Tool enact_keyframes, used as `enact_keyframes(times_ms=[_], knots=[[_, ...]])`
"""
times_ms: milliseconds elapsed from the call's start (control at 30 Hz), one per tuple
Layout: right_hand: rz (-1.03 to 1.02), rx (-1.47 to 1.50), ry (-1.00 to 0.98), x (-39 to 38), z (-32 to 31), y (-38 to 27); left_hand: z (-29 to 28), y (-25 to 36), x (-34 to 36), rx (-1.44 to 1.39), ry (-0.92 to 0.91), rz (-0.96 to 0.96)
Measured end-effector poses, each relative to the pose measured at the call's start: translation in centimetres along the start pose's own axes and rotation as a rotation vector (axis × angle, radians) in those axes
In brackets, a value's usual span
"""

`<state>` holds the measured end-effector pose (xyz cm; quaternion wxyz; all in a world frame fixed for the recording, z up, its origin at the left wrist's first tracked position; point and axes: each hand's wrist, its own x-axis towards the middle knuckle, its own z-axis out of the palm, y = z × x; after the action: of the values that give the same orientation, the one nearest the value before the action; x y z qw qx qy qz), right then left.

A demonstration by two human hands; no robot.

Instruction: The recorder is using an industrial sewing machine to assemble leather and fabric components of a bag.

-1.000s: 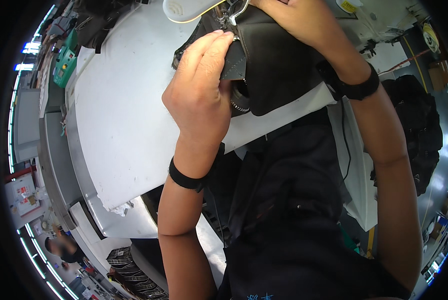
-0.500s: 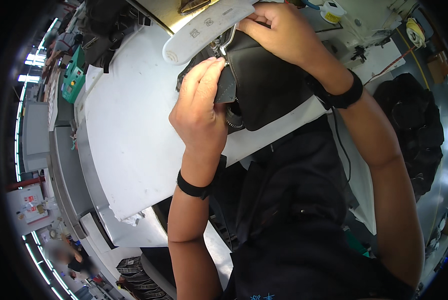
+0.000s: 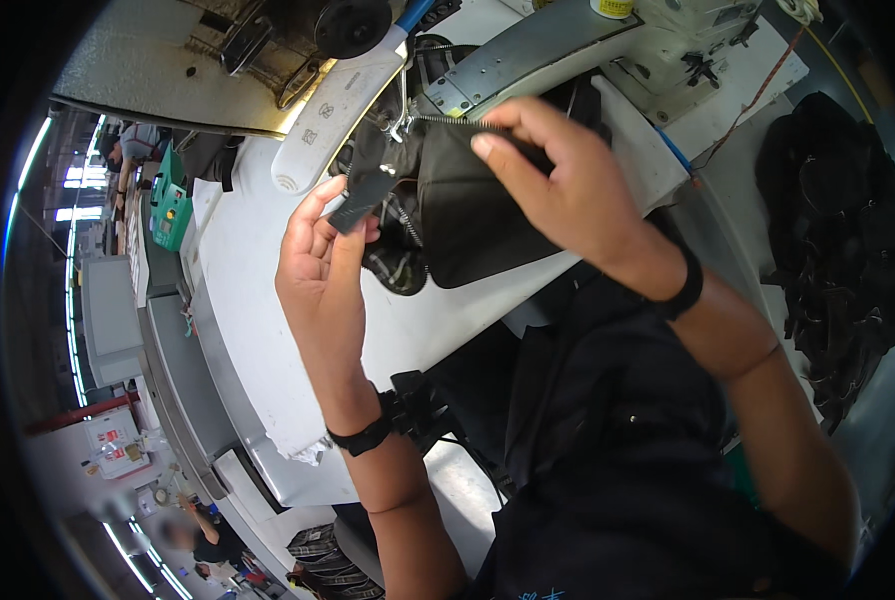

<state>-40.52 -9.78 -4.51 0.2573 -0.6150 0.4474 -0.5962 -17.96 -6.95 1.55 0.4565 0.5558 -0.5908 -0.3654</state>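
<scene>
A dark brown fabric piece [image 3: 488,225], apparently part of a bag, lies at the sewing machine, with a metal-toothed zipper [image 3: 458,121] along its far edge. My left hand [image 3: 318,255] pinches a small dark tab [image 3: 364,200] at the piece's left side between thumb and fingers. My right hand [image 3: 583,185] is closed at the zippered edge, thumb and forefinger gripping the fabric there. Between the hands, a patterned lining [image 3: 400,270] shows beside more zipper teeth. The metal presser parts [image 3: 401,125] stand close to the fabric's upper left corner.
A white lamp bar [image 3: 330,125] slants over the work, beside the sewing machine head [image 3: 188,65]. The machine's metal arm [image 3: 538,50] lies beyond my right hand. White tabletop [image 3: 258,260] extends left. Dark fabric pieces [image 3: 838,240] are heaped at right. A person [image 3: 208,545] is far off lower left.
My left hand has shifted from lying over the piece to pinching its tab at the left. My right hand has come back toward me along the zippered edge. The whole view has shifted.
</scene>
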Motion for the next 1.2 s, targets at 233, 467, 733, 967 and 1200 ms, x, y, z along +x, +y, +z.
enact_keyframes(times_ms=[233,467,733,967,1200], knots=[[0.144,0.073,-0.195,0.1,-0.1,-0.7,1.6,0.2,2.5,-0.154,0.051,-0.147],[0.012,-0.271,-0.233,3.4,0.5,-2.3,2.9,-0.2,3.2,-0.122,0.018,-0.154],[0.124,-0.217,-0.257,2.9,1.5,-1.9,6.6,-3.8,1.1,-0.391,0.287,-0.068],[-0.284,-0.344,0.130,3.1,2.2,-2.1,5.5,-2.2,2.6,-0.229,0.187,-0.015],[-0.277,-0.369,-0.088,4.3,1.7,-1.4,5.4,-1.7,2.8,-0.303,0.163,-0.085]])
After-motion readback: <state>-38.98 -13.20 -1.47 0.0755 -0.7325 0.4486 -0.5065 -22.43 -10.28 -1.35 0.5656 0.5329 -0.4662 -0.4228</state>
